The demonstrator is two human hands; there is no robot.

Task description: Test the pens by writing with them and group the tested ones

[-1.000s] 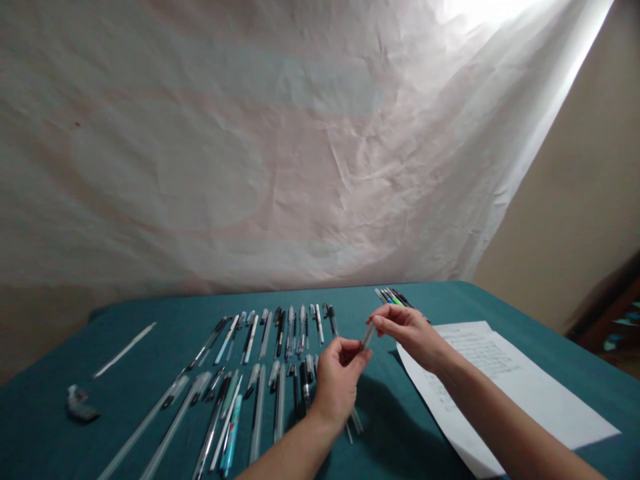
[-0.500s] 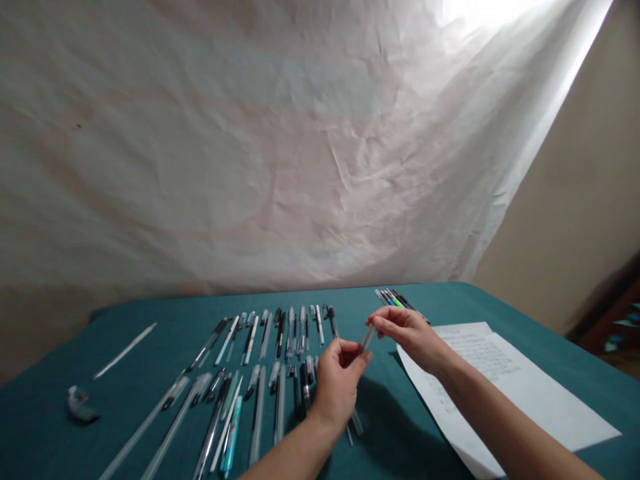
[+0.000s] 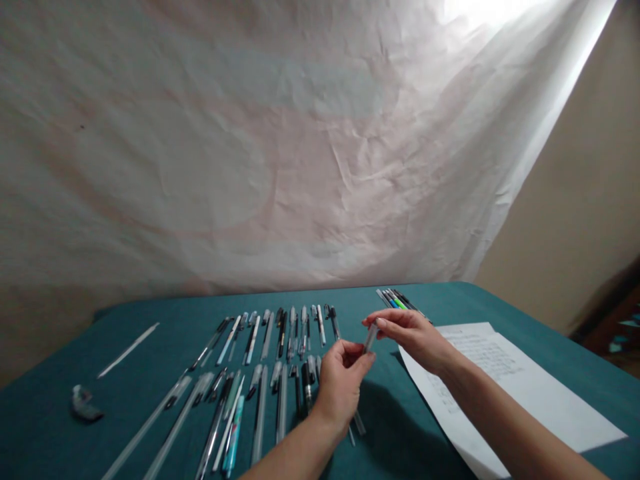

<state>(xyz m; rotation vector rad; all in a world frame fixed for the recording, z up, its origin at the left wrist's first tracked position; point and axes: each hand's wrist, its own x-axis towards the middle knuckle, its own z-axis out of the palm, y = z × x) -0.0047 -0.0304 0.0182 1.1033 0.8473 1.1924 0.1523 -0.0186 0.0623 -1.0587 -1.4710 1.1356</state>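
My left hand (image 3: 341, 380) and my right hand (image 3: 410, 333) meet above the teal table (image 3: 150, 347), both pinching one slim clear pen (image 3: 369, 339) between their fingertips. The right hand grips the pen's upper end, the left hand its lower end. Whether the pen is in one piece or two I cannot make out. Just left of the hands lie two rows of several pens (image 3: 270, 347), laid side by side.
A white sheet of paper with writing (image 3: 500, 380) lies to the right under my right forearm. A small bunch of coloured pens (image 3: 397, 300) sits behind my right hand. A white stick (image 3: 129, 349) and a small crumpled wrapper (image 3: 85, 403) lie far left. A wrinkled white cloth hangs behind.
Both hands have stayed together on the pen with only slight finger shifts; the view has drifted a little.
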